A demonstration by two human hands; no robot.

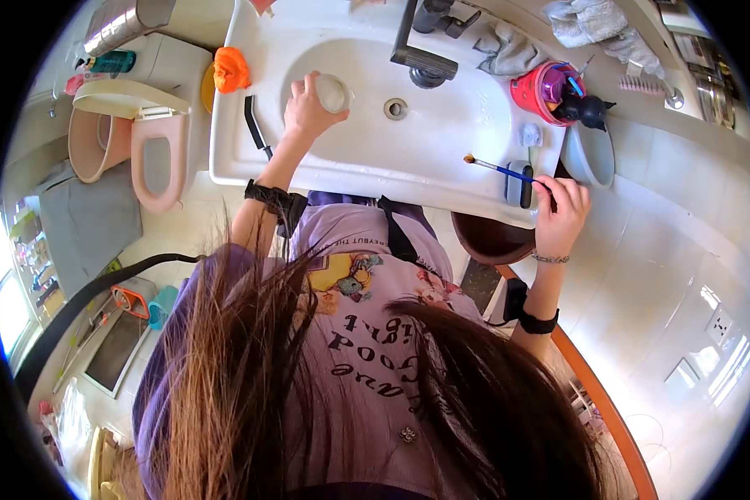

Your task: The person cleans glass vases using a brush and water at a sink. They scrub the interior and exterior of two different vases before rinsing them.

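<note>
My left hand (308, 110) is in the left part of the white sink (467, 179), with its fingers curled round a clear round cup (333, 93). What the cup holds is hard to make out. Over the sink's near right edge, my right hand (563, 207) grips the dark end of a thin paintbrush (500, 170) with a blue handle. Its brown bristles point left over the basin. A grey block with a dark side (519, 185) lies on the rim just under the brush handle, close to my right fingertips.
A dark faucet (421, 58) reaches over the drain (396, 108). On the left rim are a slim black object (256, 125) and an orange object (231, 69). A filled red container (532, 93) and grey cloths (512, 50) sit at the right. A toilet seat (158, 167) is at left.
</note>
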